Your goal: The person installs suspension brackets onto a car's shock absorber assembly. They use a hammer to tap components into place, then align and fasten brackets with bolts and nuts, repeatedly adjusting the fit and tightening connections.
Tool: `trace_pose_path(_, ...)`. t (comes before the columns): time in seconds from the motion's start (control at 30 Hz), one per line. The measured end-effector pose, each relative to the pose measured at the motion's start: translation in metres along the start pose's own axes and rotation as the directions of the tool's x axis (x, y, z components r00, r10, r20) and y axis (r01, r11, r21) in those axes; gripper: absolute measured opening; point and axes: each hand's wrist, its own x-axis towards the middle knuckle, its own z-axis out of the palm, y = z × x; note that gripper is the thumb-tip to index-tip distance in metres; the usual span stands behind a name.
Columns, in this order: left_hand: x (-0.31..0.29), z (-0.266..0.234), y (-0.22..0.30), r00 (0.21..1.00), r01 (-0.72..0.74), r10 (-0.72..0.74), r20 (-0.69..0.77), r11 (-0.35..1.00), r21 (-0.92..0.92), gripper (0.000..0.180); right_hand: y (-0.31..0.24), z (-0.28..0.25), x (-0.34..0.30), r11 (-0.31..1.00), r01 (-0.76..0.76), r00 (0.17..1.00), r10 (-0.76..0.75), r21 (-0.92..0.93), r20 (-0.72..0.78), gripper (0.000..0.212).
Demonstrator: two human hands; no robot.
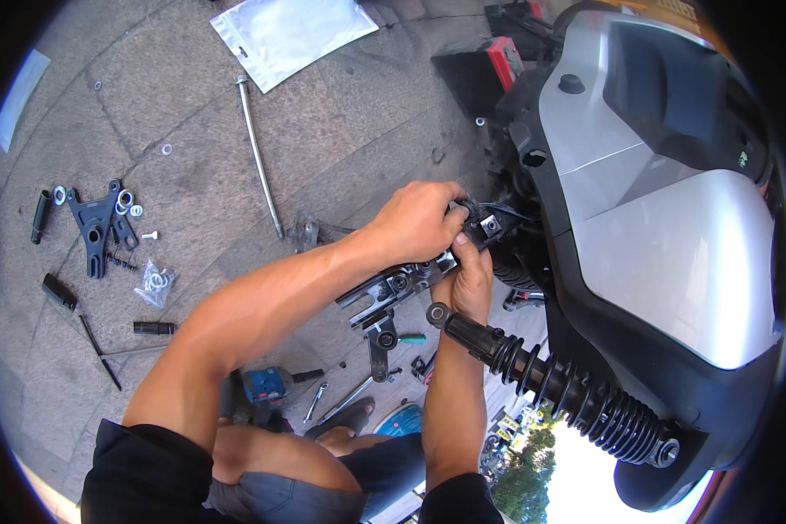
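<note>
A long black metal bracket [399, 284] with bolt holes and round bushings lies across the middle, its far end beside the scooter's [672, 253] grey and black bodywork. From underneath, my right hand [473, 284] is closed round the bracket, thumb pressed on its top. My left hand [415, 218] is bent over the same far end, fingers curled on a small black fitting [469, 208] whose shape is partly hidden. Close to my right wrist, a black shock absorber [546, 371] with a coil spring slants down to a bolt on the scooter.
On the paving at left lie a black bracket plate [94, 229], washers, a small bag [155, 281] of rings and a black socket [154, 328]. A long axle rod [260, 162] and a white pouch [293, 35] lie farther off. A blue power tool [269, 384] sits by my legs.
</note>
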Motion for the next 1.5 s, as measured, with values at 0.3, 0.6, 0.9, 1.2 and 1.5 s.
trace_pose_path(0.3,0.008,-0.003,-0.017,0.951,-0.056,0.113,0.287,0.978,-0.200,0.038,-0.014,-0.004,-0.013,0.992,-0.088,0.994,0.082,0.094,0.068,0.034)
trace_pose_path(0.6,0.010,0.005,-0.028,0.926,-0.153,0.232,0.298,0.951,-0.267,0.026,-0.016,-0.005,-0.019,0.990,-0.102,0.994,0.099,0.100,0.037,0.032)
trace_pose_path(0.9,0.008,0.004,-0.023,0.910,-0.181,0.240,0.338,0.964,-0.197,0.031,-0.017,-0.009,-0.024,0.992,-0.073,0.993,0.063,0.106,0.096,0.031)
trace_pose_path(1.2,0.013,0.009,0.005,0.937,-0.006,0.019,0.349,0.999,-0.037,0.038,-0.020,0.005,-0.025,0.998,-0.070,0.997,0.070,-0.006,-0.043,0.029)
trace_pose_path(1.5,0.029,0.009,-0.022,0.852,-0.419,0.400,0.338,0.908,-0.017,0.034,-0.027,-0.004,-0.027,0.991,-0.108,0.994,0.108,0.075,0.005,0.031)
